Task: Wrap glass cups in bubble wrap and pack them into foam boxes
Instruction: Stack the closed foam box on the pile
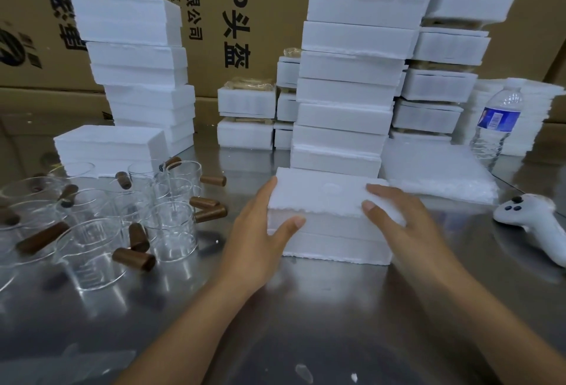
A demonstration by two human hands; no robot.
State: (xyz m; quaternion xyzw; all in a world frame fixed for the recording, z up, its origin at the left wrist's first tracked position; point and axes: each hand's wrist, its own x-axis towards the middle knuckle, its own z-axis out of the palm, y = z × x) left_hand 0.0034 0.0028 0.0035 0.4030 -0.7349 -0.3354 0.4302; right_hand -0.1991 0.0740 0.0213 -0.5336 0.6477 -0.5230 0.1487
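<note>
The foam box [324, 197] sits between your hands: your left hand [260, 231] grips its left end, your right hand [401, 219] clasps its right front corner.

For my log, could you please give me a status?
Both gripping: left hand, right hand on foam box ends. Box lidded, on table. Nearby glass cups clear of it.
</note>
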